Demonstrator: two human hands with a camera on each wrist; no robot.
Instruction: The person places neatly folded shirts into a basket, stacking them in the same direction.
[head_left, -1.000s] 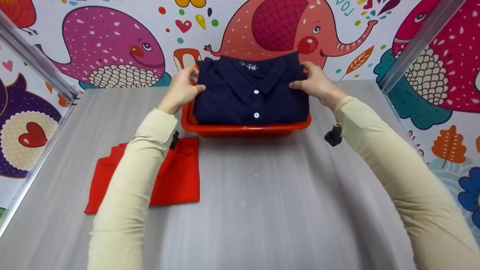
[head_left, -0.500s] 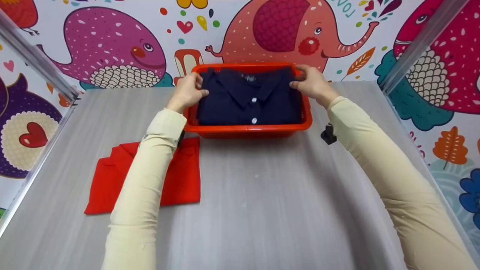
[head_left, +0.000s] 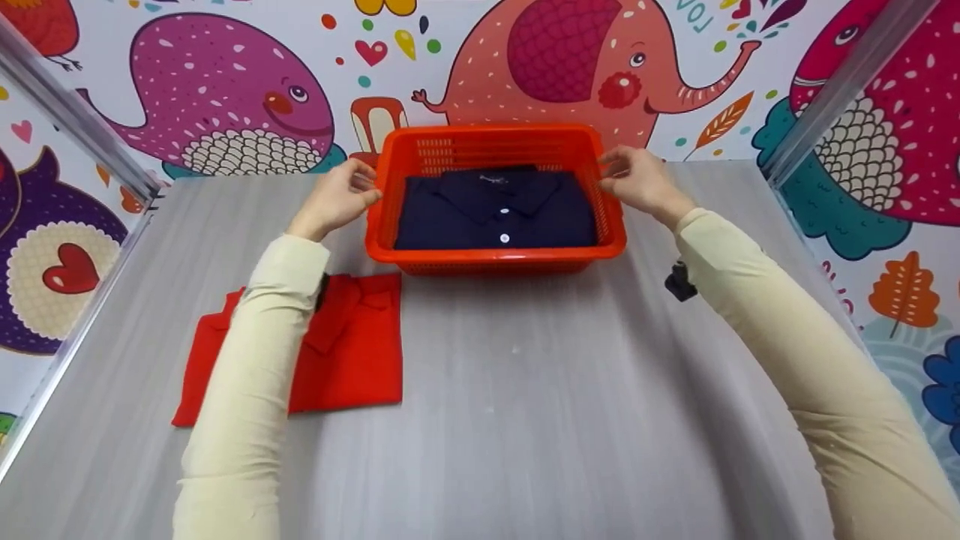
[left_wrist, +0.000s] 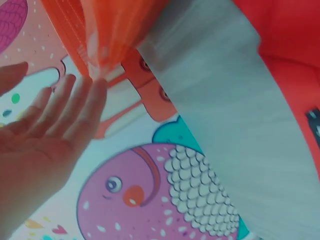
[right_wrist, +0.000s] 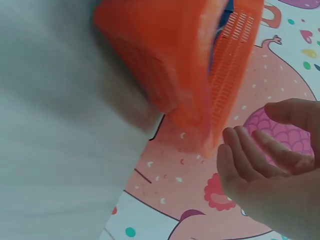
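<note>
Navy shirt (head_left: 457, 217) sits below the basket rim (head_left: 495, 255) — relaxed hands (head_left: 337, 196), holding nothing, flank its edges.

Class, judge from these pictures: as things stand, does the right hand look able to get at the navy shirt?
Probably yes: the right hand holds nothing beside the red-orange basket, whose top is open, and nothing covers the navy shirt inside; the hand would only need to clear the rim.
</note>
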